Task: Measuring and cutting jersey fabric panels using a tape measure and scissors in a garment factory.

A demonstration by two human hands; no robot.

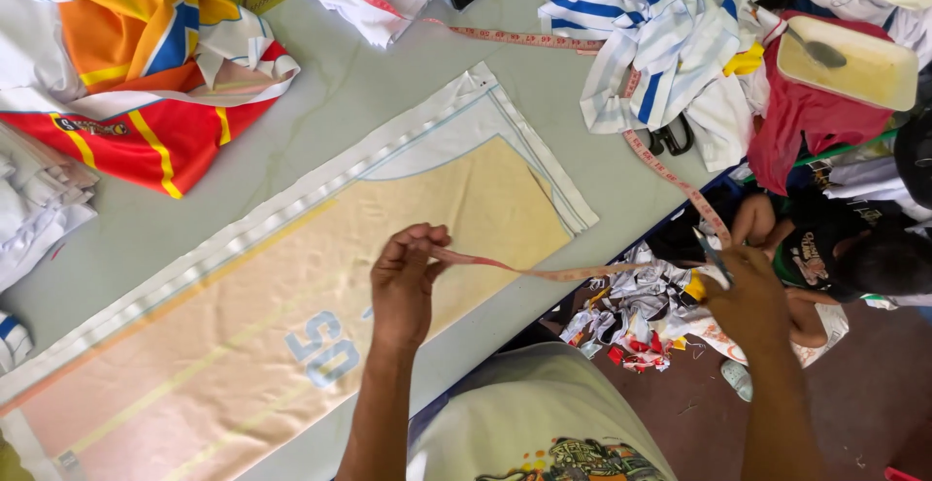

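Note:
My left hand point(406, 282) pinches one end of a thin pink strip of fabric point(529, 270) above a long cream and white printed cloth panel point(291, 297) that lies flat on the grey table point(320, 112). My right hand point(748, 301) is past the table's edge and holds the strip's other end, with what looks like dark scissors point(712, 256) in its fingers. The strip hangs slack between both hands.
Orange, red and white garments point(146, 64) are heaped at the top left, blue-striped white ones point(660, 44) at the top right. A measuring tape point(670, 175) snakes over the table. Cloth scraps point(641, 316) lie on the floor. A person point(835, 248) sits low at the right.

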